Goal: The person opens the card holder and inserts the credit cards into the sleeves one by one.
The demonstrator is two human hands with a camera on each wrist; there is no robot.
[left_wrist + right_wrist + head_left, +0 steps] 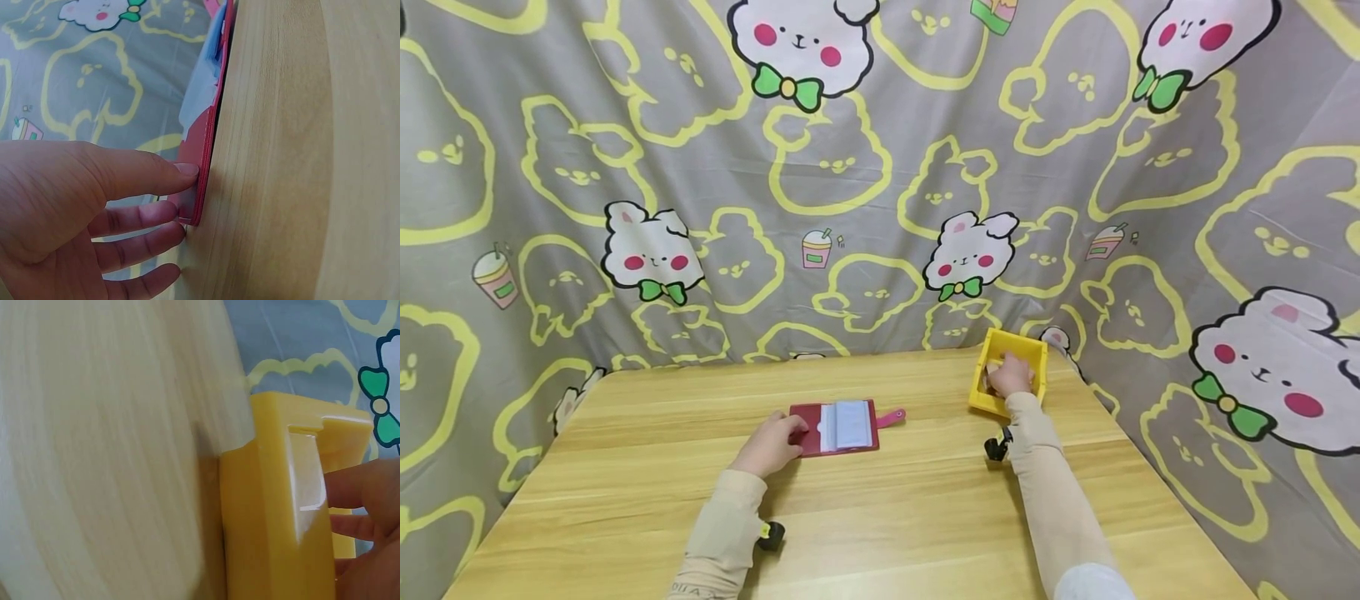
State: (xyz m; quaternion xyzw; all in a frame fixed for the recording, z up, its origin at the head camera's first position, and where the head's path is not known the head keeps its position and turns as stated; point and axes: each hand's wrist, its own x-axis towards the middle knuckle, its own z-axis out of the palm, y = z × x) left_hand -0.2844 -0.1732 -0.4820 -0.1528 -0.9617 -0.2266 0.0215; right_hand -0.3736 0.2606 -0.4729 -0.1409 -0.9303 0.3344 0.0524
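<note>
Nearest, on the forearms behind the two hands, beige sleeves (718, 525) carry small dark wrist cameras (771, 536). The left hand (770, 446) rests by the near left corner of a red wallet (812, 442), its fingers loosely spread, with the thumb and forefinger touching the cover; it does not plainly grip it. The light touch there would seem to keep the unfolded cover flat and stop it sliding on the wooden surface (895, 508). Just right of that hand, the wallet lies spread with its clear sleeves (852, 423) facing up, which likely leaves them within easy reach; they look pale, and I cannot make out whether anything is tucked in them. Its pink strap (891, 417) is unfastened and points away from the left hand, toward the right hand's side. Farther off, well apart from the left hand, the right hand (1013, 379) reaches down into a yellow box (989, 406), which stands with its mouth facing up, probably so that fingers can dip in from above. Those fingers are bent inside, but the box walls and the hand hide the tips, so I cannot tell how far they close or what they hold. Something brownish (991, 375) shows beside them, too small to name. Beyond both hands and the box hangs a grey curtain (865, 179) printed with rabbits.
</note>
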